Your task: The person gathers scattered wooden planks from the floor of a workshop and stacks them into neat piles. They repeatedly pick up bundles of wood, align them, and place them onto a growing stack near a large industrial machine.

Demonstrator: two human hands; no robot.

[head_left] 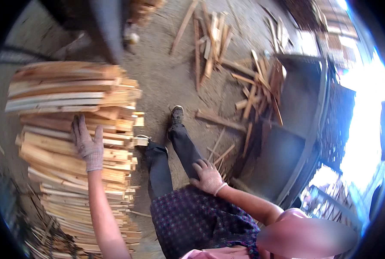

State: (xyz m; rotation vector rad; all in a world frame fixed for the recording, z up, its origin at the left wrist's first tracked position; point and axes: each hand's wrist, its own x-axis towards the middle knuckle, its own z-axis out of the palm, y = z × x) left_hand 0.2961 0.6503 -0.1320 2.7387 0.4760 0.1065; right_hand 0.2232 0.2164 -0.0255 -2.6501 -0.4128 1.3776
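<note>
My left hand (87,144), in a pale knit work glove, rests flat on a long stack of wooden slats (110,176), fingers stretched out and thumb apart. The slats lie side by side in a row, their cut ends uneven along the right side. Just beyond my fingertips, several thicker boards (58,88) sit higher on the far end of the stack. My right hand (208,176), gloved alike, lies over my dark patterned apron (192,216) near the thigh. Its fingers are spread, and nothing shows in it.
Loose wood offcuts (214,39) are scattered on the dirt floor (158,82) ahead. More scrap sticks (259,90) lean against a large dark metal bin (283,159) on the right. A dark metal post (108,30) stands beyond the stack. My shoe (177,115) is beside it.
</note>
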